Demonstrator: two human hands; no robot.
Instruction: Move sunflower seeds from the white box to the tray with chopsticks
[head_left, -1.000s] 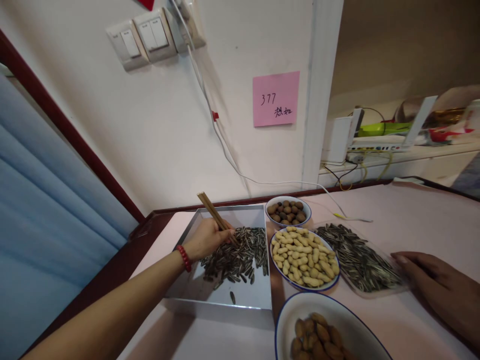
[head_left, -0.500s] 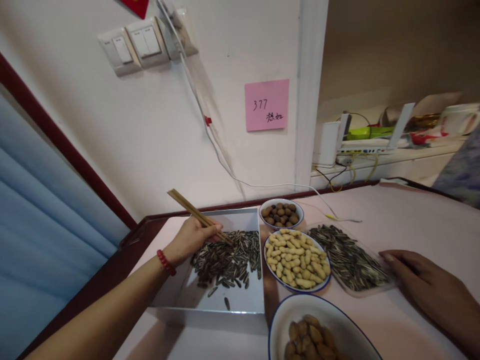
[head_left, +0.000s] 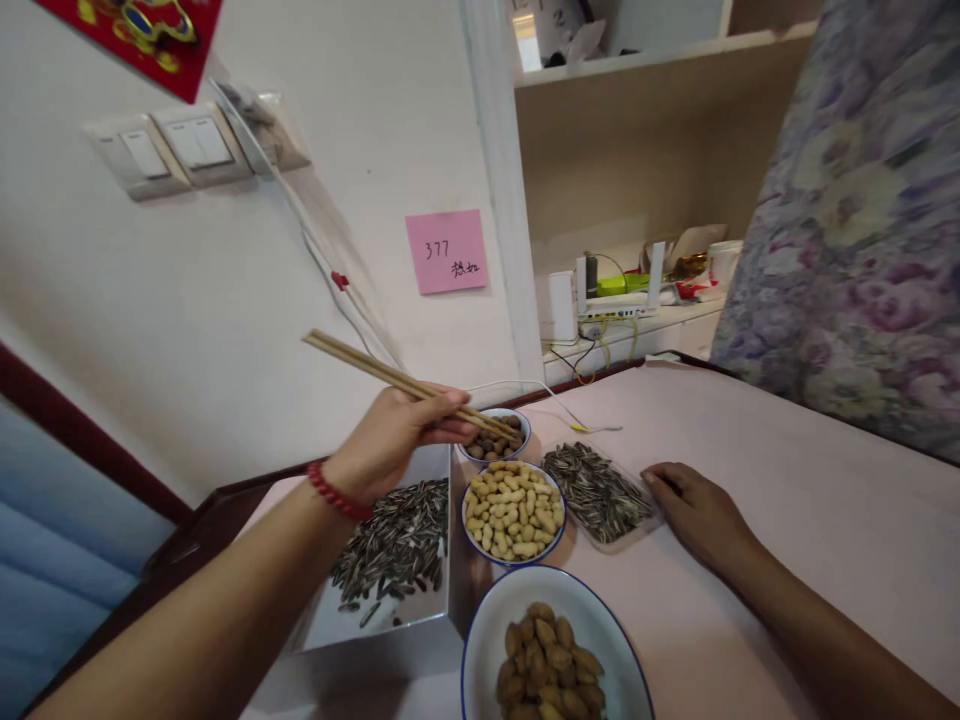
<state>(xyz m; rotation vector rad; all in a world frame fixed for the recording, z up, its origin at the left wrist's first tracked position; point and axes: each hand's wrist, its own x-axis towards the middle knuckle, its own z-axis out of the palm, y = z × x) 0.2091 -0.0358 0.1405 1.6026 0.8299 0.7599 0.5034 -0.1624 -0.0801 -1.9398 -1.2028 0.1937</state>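
My left hand (head_left: 409,425), with a red bead bracelet at the wrist, is closed around wooden chopsticks (head_left: 367,365). Their tips are over the bowl of round brown nuts (head_left: 487,443); whether anything is between the tips is too small to tell. Below that wrist lies a white box (head_left: 390,640) with striped sunflower seeds (head_left: 401,535) spread in it. At the right, my right hand (head_left: 697,510) has its fingers curled at the edge of a clear plastic tray (head_left: 619,543) heaped with sunflower seeds (head_left: 596,490). Part of its grip is hidden.
A blue-rimmed bowl of peanuts (head_left: 514,510) stands between box and tray. Nearer is a larger bowl (head_left: 615,650) of brown almond-like nuts (head_left: 551,660). A white cable (head_left: 555,395) runs along the table's back edge by the wall. A router (head_left: 619,310) sits on the shelf behind.
My left hand has lifted out of the white box and moved right with the chopsticks to the bowl of round nuts. My right hand stays at the tray. The view has turned right.
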